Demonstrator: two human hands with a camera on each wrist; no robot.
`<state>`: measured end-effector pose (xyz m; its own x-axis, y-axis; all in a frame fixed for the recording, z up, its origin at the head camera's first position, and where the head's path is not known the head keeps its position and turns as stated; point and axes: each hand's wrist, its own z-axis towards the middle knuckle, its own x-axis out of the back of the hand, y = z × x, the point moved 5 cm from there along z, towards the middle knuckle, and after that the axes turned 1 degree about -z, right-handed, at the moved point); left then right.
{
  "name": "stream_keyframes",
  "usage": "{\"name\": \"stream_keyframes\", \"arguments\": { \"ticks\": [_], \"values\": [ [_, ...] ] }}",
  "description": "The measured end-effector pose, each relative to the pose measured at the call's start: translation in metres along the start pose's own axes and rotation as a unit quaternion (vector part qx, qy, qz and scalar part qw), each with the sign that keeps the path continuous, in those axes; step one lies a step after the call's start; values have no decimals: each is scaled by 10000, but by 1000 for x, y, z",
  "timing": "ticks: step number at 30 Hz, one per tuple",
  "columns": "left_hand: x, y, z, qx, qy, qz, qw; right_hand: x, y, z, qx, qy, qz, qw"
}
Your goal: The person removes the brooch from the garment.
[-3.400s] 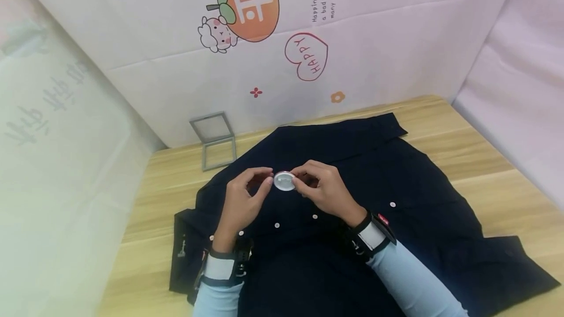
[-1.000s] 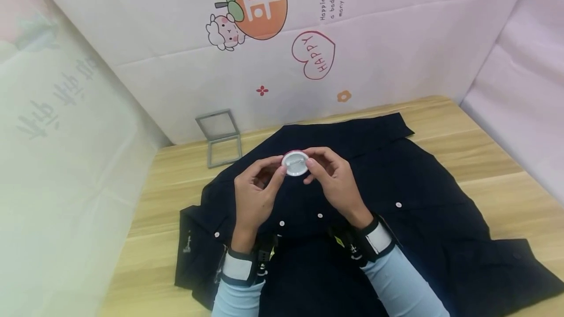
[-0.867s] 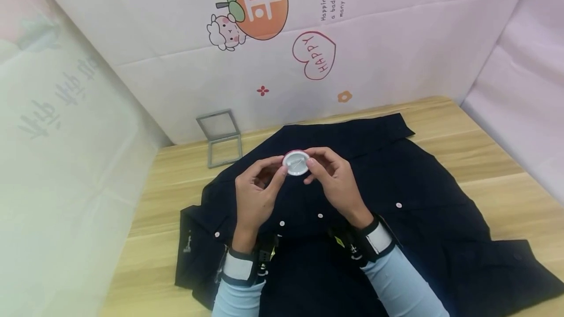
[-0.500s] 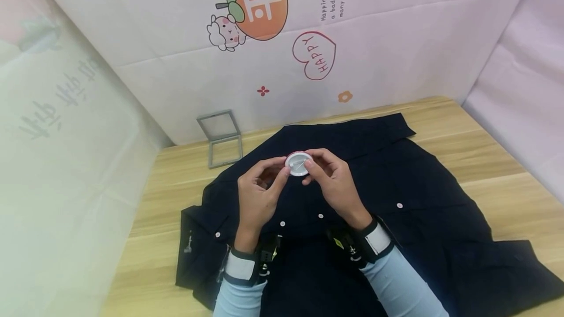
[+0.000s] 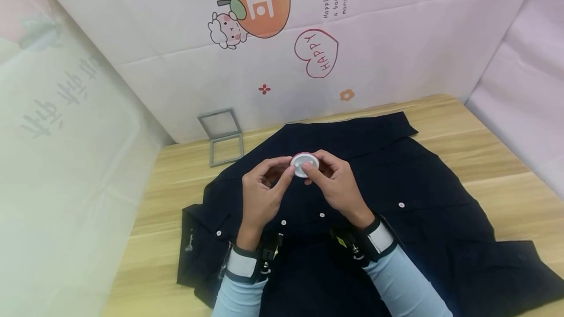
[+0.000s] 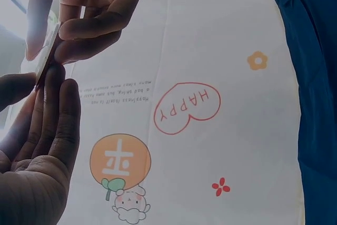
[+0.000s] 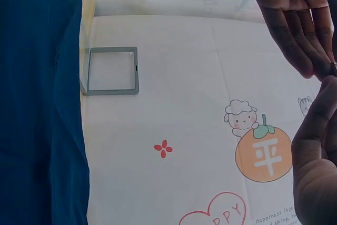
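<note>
In the head view, a round pin-back button badge (image 5: 299, 160) is held above a dark navy shirt (image 5: 365, 160), its white back facing me and a red edge at the top. My left hand (image 5: 263, 197) pinches its left edge between thumb and fingers. My right hand (image 5: 338, 187) grips the right side, with the thumb lying over the middle of the back and covering part of the pin. The left wrist view shows the badge (image 6: 48, 54) edge-on between both hands. In the right wrist view it is almost wholly hidden by the fingers.
The shirt lies spread on a wood-grain table (image 5: 145, 219), its white buttons (image 5: 322, 215) showing. An opened grey square frame case (image 5: 226, 149) stands at the back left, against a printed white cloth wall (image 5: 176, 23). More cloth hangs on both sides.
Since the earliest frame, my left fingers have closed on the badge's edge and the badge has risen slightly. Over the last second, it shifts slightly right and my right thumb slides inward across its back.
</note>
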<state>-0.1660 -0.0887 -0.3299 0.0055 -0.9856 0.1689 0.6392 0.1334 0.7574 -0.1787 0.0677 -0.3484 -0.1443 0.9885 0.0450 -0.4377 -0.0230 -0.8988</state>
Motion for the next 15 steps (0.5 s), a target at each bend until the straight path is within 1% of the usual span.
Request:
{"name": "stream_keyframes", "arguments": {
  "ticks": [9, 15],
  "values": [
    [-2, 0, 1, 47, -46, 34, 10000, 2, 0, 0, -23, -9, -202, 9998],
    [-2, -1, 0, 66, -44, 15, 10000, 1, 0, 1, 43, -109, -367, 9993]
  ]
}}
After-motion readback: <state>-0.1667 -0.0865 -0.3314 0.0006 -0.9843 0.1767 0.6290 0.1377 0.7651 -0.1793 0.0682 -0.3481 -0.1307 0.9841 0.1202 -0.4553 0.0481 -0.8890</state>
